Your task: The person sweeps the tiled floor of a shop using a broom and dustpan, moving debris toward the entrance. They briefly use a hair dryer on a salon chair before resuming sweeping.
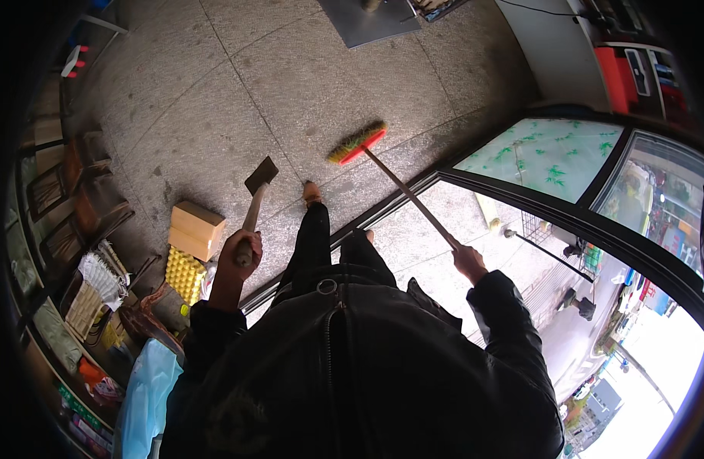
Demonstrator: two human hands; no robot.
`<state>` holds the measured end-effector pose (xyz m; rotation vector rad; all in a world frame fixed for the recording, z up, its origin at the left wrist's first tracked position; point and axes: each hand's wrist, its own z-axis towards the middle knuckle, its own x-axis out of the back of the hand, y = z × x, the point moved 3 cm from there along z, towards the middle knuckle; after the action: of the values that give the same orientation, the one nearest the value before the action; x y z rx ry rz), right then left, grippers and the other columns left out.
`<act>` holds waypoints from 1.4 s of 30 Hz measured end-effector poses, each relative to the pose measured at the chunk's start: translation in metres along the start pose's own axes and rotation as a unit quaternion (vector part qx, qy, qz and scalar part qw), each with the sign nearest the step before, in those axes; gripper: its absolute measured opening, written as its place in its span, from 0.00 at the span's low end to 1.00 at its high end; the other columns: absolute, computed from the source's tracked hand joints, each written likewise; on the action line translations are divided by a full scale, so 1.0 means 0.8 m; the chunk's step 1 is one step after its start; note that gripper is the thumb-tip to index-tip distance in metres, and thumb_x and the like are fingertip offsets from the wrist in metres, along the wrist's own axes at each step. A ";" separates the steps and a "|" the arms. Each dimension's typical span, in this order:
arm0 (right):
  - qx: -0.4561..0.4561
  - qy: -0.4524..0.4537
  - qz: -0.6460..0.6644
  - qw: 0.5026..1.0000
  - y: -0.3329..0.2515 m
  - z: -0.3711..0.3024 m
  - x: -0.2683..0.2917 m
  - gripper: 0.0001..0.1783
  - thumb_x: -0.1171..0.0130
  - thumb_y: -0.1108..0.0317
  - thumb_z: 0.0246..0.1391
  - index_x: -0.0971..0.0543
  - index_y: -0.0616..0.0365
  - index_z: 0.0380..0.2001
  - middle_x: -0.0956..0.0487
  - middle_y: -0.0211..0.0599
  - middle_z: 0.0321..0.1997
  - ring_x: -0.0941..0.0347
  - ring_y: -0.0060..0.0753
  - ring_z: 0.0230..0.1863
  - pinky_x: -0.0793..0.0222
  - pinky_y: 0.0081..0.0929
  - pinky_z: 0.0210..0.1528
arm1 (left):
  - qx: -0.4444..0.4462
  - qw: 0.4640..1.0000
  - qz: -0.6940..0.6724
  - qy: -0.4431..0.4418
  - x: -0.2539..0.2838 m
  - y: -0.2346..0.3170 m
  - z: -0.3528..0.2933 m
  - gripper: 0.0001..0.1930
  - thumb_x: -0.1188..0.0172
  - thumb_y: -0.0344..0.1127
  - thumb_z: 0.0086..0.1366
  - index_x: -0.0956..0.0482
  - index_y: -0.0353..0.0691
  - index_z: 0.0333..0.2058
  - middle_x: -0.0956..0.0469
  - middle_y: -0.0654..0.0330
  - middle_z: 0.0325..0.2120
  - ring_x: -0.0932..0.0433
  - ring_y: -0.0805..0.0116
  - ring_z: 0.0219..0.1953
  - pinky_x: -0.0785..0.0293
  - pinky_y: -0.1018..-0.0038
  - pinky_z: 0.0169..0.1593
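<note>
My left hand (233,260) is closed around the end of a wooden handle. At its far end is a flat, dark, squarish blade, so the tool looks like a small shovel (261,175); whether the blade touches the floor I cannot tell. On the other side, my right hand (469,264) grips the upper end of a broom (405,188) by its brown stick. Its red head with yellow-green bristles lies ahead of me at floor level. One of my feet (312,192) shows between the two tools.
A cardboard box (196,230) and yellow egg trays (186,274) stand at left, near dark wooden chairs (99,203) and a light-blue plastic bag (149,390). A black-framed glass door (539,159) is at right, bright pavement beyond. A grey mat (371,27) lies ahead on the speckled floor.
</note>
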<state>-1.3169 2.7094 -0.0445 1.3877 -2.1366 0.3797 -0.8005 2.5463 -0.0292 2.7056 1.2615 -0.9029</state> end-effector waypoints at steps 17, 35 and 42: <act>0.027 -0.095 0.724 0.683 0.006 0.222 -0.009 0.09 0.55 0.77 0.44 0.40 0.58 0.15 0.41 0.37 0.08 0.40 0.33 0.07 0.53 0.27 0.04 | -0.029 0.998 -0.033 -0.050 0.052 -0.220 -0.026 0.16 0.55 0.23 0.55 0.40 0.23 0.43 0.34 0.59 0.25 0.31 0.77 0.21 0.31 0.83 0.25; 0.195 -0.100 0.316 0.923 -0.006 -0.129 -0.131 0.28 0.56 0.72 0.49 0.45 0.58 0.55 0.31 0.39 0.15 0.32 0.31 0.10 0.34 0.29 0.10 | -0.126 0.982 -0.124 -0.063 0.269 -0.387 -0.112 0.13 0.50 0.25 0.53 0.38 0.23 0.37 0.32 0.60 0.21 0.31 0.75 0.21 0.31 0.84 0.26; 0.418 -0.088 -0.038 0.903 -0.128 -0.117 -0.176 0.30 0.55 0.66 0.51 0.47 0.54 0.58 0.27 0.47 0.18 0.29 0.43 0.15 0.32 0.38 0.19 | -0.156 0.979 -0.120 0.046 0.379 -0.450 -0.176 0.10 0.50 0.25 0.52 0.36 0.31 0.35 0.33 0.65 0.20 0.34 0.78 0.17 0.35 0.84 0.20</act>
<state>-1.1528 2.8190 -0.0588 2.0061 -2.1299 1.2964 -0.8329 3.0350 0.0097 2.4115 1.6204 -0.5395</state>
